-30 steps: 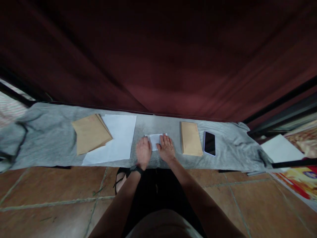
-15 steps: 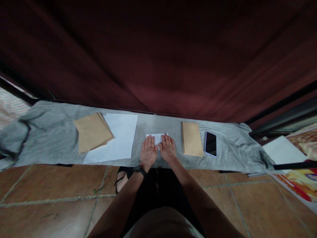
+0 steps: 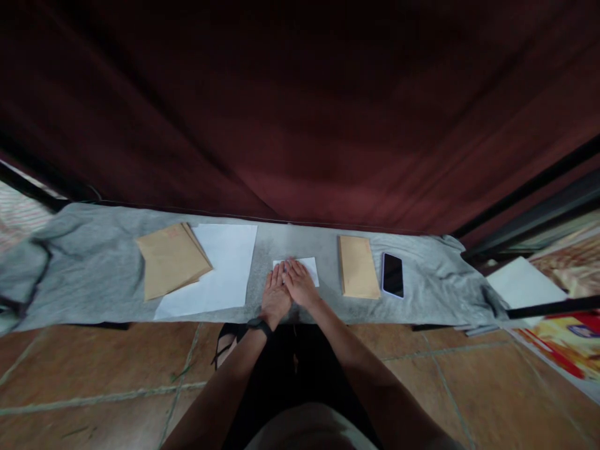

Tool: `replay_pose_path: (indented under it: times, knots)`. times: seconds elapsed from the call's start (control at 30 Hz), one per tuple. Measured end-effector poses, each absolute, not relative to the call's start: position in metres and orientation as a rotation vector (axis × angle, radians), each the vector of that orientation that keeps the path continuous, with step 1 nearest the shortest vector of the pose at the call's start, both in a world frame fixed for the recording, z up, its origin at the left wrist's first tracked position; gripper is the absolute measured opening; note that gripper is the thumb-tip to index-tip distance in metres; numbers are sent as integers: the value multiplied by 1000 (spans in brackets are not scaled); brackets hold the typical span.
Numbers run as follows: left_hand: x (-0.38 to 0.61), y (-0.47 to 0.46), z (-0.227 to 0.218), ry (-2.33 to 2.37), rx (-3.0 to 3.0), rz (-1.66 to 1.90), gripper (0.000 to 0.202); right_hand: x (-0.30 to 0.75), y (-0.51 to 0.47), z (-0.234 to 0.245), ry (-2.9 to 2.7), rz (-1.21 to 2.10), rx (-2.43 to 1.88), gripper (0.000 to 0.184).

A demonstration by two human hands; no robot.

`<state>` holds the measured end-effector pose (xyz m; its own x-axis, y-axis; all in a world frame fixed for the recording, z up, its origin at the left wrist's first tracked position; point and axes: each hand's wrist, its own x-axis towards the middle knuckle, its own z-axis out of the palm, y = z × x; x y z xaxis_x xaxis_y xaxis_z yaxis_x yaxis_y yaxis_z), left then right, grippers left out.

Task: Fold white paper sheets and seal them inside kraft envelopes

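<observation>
A small white piece of paper (image 3: 309, 269), which looks folded, lies on the grey cloth (image 3: 323, 250) in front of me. Flat on its left end rests my left hand (image 3: 275, 295), fingers stretched out and pointing away from me. My right hand (image 3: 300, 284) lies on the paper's middle, also flat, its fingertips touching or just overlapping those of the left. Neither hand grasps anything. Between them, part of the paper is hidden by the fingers.
Left of my hands are large white sheets (image 3: 229, 262), partly under brown envelopes (image 3: 173, 259). To the right lie a stack of brown envelopes (image 3: 360, 267) and a phone (image 3: 392, 275). A dark red curtain (image 3: 290, 156) hangs along the far edge.
My right hand has slid left across the paper to meet the left hand, uncovering the paper's right end. The left hand stays at the left end.
</observation>
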<state>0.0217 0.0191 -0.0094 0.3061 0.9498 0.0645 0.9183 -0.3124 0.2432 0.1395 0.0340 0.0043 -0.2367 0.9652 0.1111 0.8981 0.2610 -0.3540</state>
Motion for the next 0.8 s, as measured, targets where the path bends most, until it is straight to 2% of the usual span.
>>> replay_pose_path:
  times: [0.47, 0.8]
  knots:
    - [7, 3, -5, 1897, 2282, 457, 65, 186, 18, -15, -2074, 139, -1966, 61]
    - [26, 22, 34, 2059, 1750, 578, 57, 185, 14, -12, -2070, 152, -1953, 60]
